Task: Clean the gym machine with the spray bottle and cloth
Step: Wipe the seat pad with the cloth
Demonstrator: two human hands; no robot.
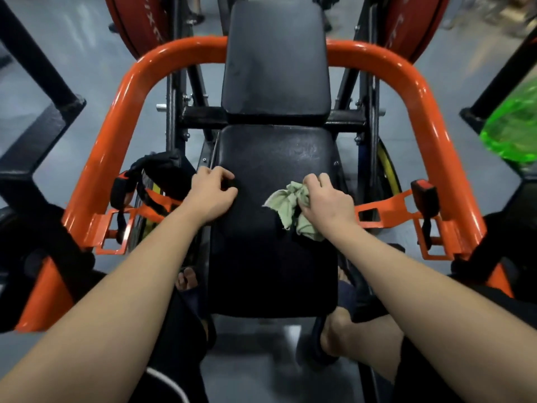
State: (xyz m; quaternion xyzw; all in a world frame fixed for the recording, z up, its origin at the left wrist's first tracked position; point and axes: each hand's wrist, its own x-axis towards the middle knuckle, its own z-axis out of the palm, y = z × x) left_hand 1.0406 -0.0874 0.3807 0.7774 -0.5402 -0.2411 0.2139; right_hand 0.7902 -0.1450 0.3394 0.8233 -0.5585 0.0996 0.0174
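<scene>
The gym machine has a black seat pad [273, 257] and a black back pad [276, 59] inside an orange tube frame [406, 82]. My right hand [328, 202] grips a crumpled pale green cloth [286, 199] and presses it onto the right side of the seat pad. My left hand [212, 193] sits at the seat pad's left edge, its fingers and thumb curled round that edge. No spray bottle shows clearly in view.
Black belt straps with an orange buckle [145, 187] hang left of the seat, and a second buckle [424, 193] is at the right. Red weight plates [139, 21] stand behind. A blurred green translucent object [514, 126] is at the far right. My legs and feet straddle the seat.
</scene>
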